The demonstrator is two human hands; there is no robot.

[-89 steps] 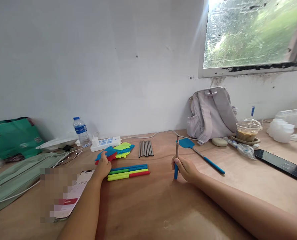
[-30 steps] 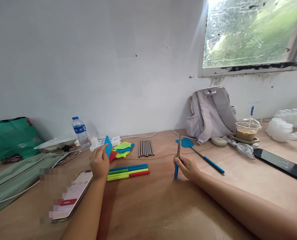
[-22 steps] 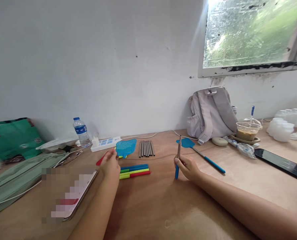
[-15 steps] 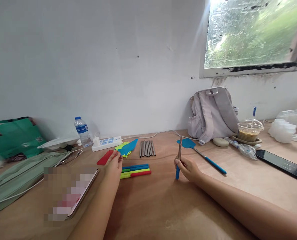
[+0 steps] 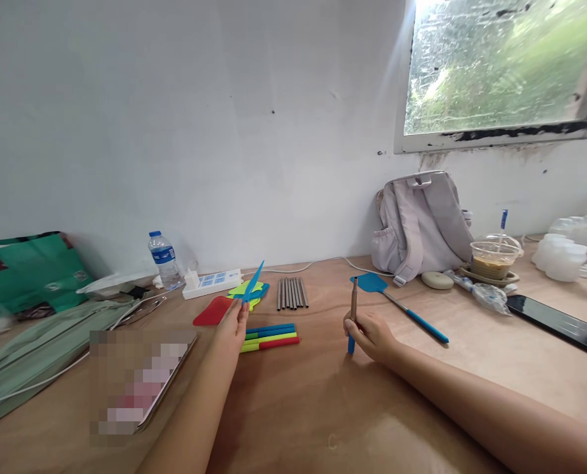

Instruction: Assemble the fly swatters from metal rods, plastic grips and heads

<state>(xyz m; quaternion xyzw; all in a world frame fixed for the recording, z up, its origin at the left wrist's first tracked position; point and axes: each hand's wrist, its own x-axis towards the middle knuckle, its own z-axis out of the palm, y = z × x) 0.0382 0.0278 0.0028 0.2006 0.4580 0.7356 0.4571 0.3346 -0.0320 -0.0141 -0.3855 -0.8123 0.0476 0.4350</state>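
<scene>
My left hand [image 5: 232, 324] pinches a flat blue swatter head [image 5: 254, 282], tilted up on edge above the pile. Under it lie yellow-green swatter heads [image 5: 248, 288] with another blue one, and a red swatter head [image 5: 211, 311] rests to their left. My right hand [image 5: 371, 334] is closed round a swatter handle, its metal rod [image 5: 355, 296] pointing up and its blue grip [image 5: 351, 345] down near the tabletop. Between my hands lie several coloured grips [image 5: 273, 338] and a row of metal tubes [image 5: 292, 293]. A whole blue fly swatter [image 5: 420, 322] lies right of my right hand.
A power strip [image 5: 211, 283] and a water bottle [image 5: 165, 260] stand behind the heads. To the left is a phone [image 5: 149, 388]. On the right are a backpack [image 5: 421, 227], a drink cup [image 5: 493, 259], a black slab-like device [image 5: 560, 326] and white bottles [image 5: 562, 259].
My left hand has lifted the blue swatter head off the pile and turned it on edge, uncovering another blue piece below. The rod in my right hand has tipped slightly.
</scene>
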